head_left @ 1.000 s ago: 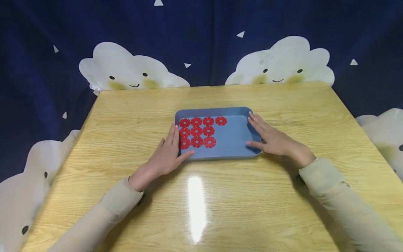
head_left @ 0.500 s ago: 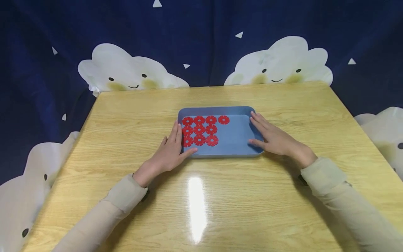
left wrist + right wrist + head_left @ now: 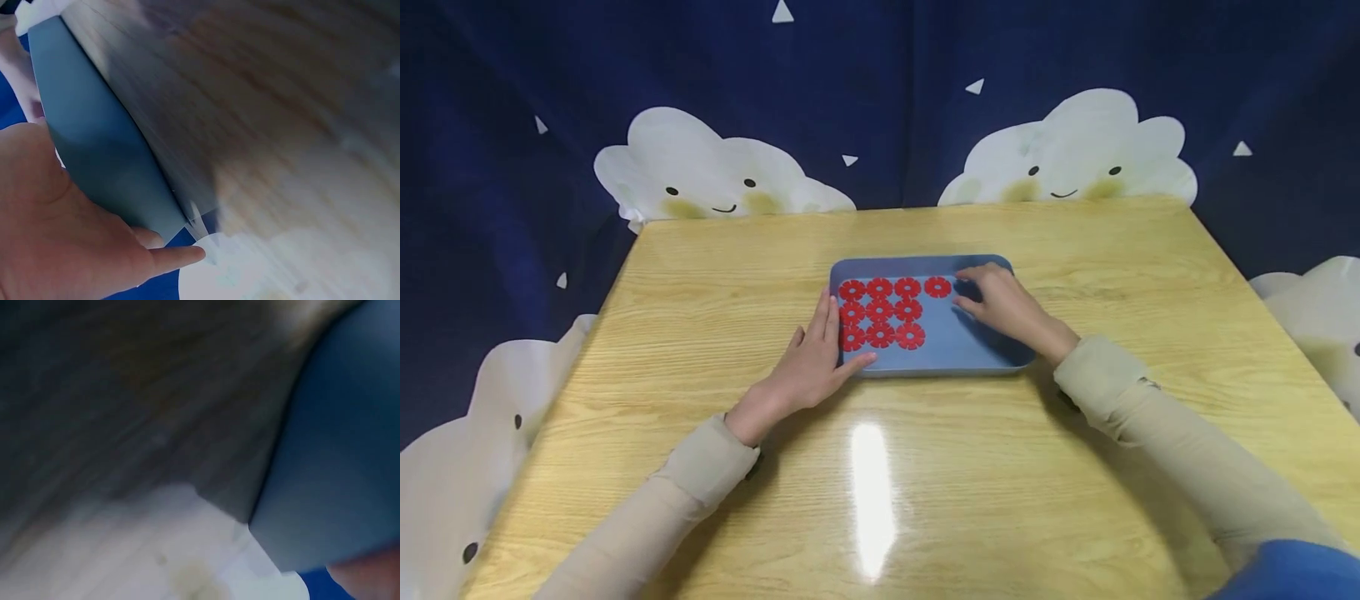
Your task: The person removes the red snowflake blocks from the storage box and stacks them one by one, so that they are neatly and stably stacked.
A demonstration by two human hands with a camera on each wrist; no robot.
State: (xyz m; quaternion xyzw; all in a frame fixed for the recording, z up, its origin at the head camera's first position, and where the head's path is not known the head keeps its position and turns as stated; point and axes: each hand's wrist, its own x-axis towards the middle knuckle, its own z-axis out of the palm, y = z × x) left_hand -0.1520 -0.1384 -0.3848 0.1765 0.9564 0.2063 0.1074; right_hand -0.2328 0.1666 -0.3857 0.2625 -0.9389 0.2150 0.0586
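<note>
A shallow blue-grey tray (image 3: 970, 350) lies on the wooden table. Red notched plastic discs, shaped like flowers, fill its left part in three rows of three, and a single red disc (image 3: 937, 287) lies right of the back row. My left hand (image 3: 805, 367) rests along the tray's left wall with straight fingers, its thumb over the near rim; the left wrist view has this hand beside the tray's outer wall (image 3: 106, 137). Over the tray's right part is my right hand (image 3: 1000, 304), thumb and fingers apart, just right of the single disc. Little of that hand shows in the right wrist view.
The light wooden table (image 3: 1000, 483) stretches around the tray, with a bright reflection in front. Behind it hangs a dark blue curtain (image 3: 895, 100) with white clouds (image 3: 722, 171). Something blue (image 3: 1292, 571) shows at the bottom right corner.
The tray has shifted slightly right, my left hand moving along with it. My right hand has left the right rim and moved left over the tray, towards the single red disc.
</note>
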